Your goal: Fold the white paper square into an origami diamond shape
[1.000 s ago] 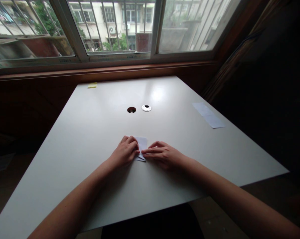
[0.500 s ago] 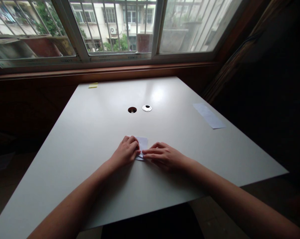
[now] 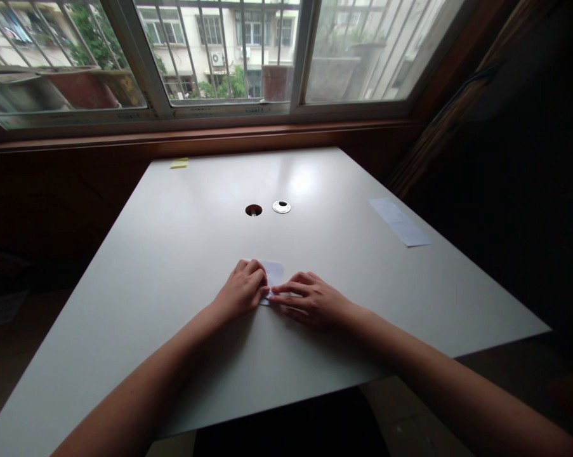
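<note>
Two bare hands meet at one piece of white paper [image 3: 275,273], which lies on the worktop [image 3: 195,222] between them. Left hand [image 3: 242,285]: nearer of the two, fingers curled in, covering the left side of the white paper and holding it; pinch or press, cannot tell. Right hand [image 3: 317,301]: fingers nearly straight, slightly spread, fingertips at the near right part of the white paper; whether they grip or only rest there, cannot tell. Key relation: the near end of the white paper sits in the narrow gap between the two sets of fingertips, while its far part shows past them, toward the far edge. Long axis: uncertain, since the left hand hides much of the outline; layers near the fingertips too small to count. Edges: the near edge is well apart from the white paper, with bare worktop in between; left and right edges farther off sideways. Beyond the hands, well apart, a round hole [image 3: 254,210] with a ring [image 3: 281,207] just beside it on its right. Second sheet [image 3: 400,222] near the right edge, long axis roughly along that edge. Yellow slip [image 3: 179,163] near the far left corner.
</note>
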The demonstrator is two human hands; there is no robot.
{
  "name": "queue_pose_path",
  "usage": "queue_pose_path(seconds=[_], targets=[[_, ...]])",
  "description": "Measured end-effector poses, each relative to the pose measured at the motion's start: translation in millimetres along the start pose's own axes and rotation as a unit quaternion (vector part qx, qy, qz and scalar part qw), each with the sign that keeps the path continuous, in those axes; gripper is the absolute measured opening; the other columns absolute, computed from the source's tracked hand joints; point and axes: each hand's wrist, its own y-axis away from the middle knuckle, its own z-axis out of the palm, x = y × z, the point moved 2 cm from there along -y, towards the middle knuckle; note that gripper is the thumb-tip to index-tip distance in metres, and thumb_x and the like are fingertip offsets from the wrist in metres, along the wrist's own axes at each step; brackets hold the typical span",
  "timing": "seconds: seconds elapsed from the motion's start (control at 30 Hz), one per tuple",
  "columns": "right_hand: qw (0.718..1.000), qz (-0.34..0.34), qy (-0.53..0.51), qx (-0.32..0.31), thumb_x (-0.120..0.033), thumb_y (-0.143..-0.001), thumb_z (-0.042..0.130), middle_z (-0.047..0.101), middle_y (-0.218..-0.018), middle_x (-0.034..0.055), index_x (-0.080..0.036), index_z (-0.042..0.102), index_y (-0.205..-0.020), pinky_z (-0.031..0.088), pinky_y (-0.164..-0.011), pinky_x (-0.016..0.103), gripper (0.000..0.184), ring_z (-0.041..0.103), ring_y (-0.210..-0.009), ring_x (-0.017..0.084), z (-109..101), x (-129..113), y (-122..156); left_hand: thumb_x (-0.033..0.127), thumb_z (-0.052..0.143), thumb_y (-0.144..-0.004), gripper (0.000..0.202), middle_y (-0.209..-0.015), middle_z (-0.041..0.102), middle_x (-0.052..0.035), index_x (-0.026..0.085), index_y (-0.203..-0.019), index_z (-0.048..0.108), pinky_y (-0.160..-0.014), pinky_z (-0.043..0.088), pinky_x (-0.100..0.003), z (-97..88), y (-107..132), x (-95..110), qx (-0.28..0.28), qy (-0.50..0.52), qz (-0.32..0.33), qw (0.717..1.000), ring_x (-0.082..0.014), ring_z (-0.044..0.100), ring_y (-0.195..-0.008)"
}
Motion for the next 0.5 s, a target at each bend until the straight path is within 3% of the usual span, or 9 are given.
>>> queue_pose_path(seconds=[0.5], targets=[[1.0,-0.006,0.019,0.017,-0.034,-0.096,0.055,0.068,-0.118,0.0035,-0.033,0.065,-0.123,0.04,-0.088,0.037,0.029,0.057,-0.095,0.019,-3.3,-3.6,-7.5,0.018,0.056,-0.087,0.003,-0.105,0.057,-0.0077,0.021,-0.089,0.057,-0.092,0.045,-0.044,1.2,0.2,0.7,0.002,-0.017,-0.004,1.0,-0.0254,0.048,-0.101]])
